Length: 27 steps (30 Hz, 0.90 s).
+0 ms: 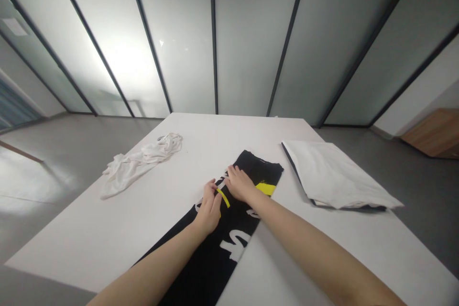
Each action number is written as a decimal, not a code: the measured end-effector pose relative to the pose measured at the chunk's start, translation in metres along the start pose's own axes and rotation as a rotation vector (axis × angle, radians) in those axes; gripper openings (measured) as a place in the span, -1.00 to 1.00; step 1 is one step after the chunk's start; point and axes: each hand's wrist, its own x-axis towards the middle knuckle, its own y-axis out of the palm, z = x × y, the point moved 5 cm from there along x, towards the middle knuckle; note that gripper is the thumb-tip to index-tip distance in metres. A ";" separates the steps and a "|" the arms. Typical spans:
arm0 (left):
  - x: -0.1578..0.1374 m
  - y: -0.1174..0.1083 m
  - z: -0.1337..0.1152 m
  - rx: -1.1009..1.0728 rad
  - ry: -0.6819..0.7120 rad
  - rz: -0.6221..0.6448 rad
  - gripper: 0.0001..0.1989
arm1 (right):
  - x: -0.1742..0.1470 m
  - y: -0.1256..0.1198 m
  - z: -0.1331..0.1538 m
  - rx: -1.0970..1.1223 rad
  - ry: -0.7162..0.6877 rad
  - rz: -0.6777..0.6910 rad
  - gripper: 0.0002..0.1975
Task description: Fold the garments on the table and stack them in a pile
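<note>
1. Black cloth garment with white lettering and yellow accents (195,272) — it lies as a long, narrow, folded strip on a white, smooth-topped table (222,136), running from the near side toward the middle and slanting rightward.
2. Its ground is a deep, matte black; big white printed characters (235,245) sit along the right border, cut off at the fold, with more white marks by the left edge.
3. A solid yellow block (266,188) crosses the right side near the far end, and a thin, curved yellow strip (224,198) shows by the left edge.
4. The left hand (209,208) pinches the left edge between thumb and forefinger, right at that strip.
5. The right hand (239,183) lies palm down farther up — whether its fingertips grasp cloth, I cannot tell.
6. A crumpled white cloth (143,162) lies to the left; a folded white cloth with dark edges (333,172) lies to the right.
</note>
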 end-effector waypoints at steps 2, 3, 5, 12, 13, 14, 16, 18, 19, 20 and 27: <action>-0.003 0.000 -0.006 0.046 0.043 0.038 -0.86 | 0.013 0.001 -0.021 -0.128 0.170 0.056 -0.27; -0.004 0.001 -0.010 0.069 0.071 0.060 -0.86 | 0.019 -0.002 -0.032 -0.163 0.244 0.069 -0.25; -0.006 0.002 -0.016 0.111 0.122 0.097 -0.86 | 0.030 -0.009 -0.052 -0.197 0.333 0.084 -0.25; -0.008 0.006 -0.021 0.213 0.168 0.123 -0.84 | 0.052 -0.034 -0.092 -0.206 0.422 0.012 -0.29; -0.008 0.007 -0.020 0.228 0.171 0.123 -0.84 | 0.054 -0.036 -0.093 -0.205 0.434 -0.009 -0.30; -0.008 0.007 -0.020 0.244 0.175 0.125 -0.83 | 0.056 -0.038 -0.095 -0.204 0.445 -0.030 -0.31; -0.009 0.007 -0.020 0.276 0.188 0.135 -0.83 | 0.059 -0.042 -0.097 -0.199 0.469 -0.070 -0.34; -0.010 0.007 -0.022 0.298 0.208 0.149 -0.82 | 0.062 -0.045 -0.099 -0.195 0.496 -0.110 -0.39; -0.011 0.007 -0.023 0.306 0.218 0.155 -0.81 | 0.063 -0.047 -0.100 -0.194 0.510 -0.129 -0.43; -0.011 0.007 -0.024 0.311 0.225 0.162 -0.80 | 0.065 -0.048 -0.102 -0.194 0.524 -0.150 -0.47; -0.013 0.007 -0.028 0.341 0.250 0.191 -0.77 | 0.068 -0.059 -0.117 -0.193 0.561 -0.235 -0.65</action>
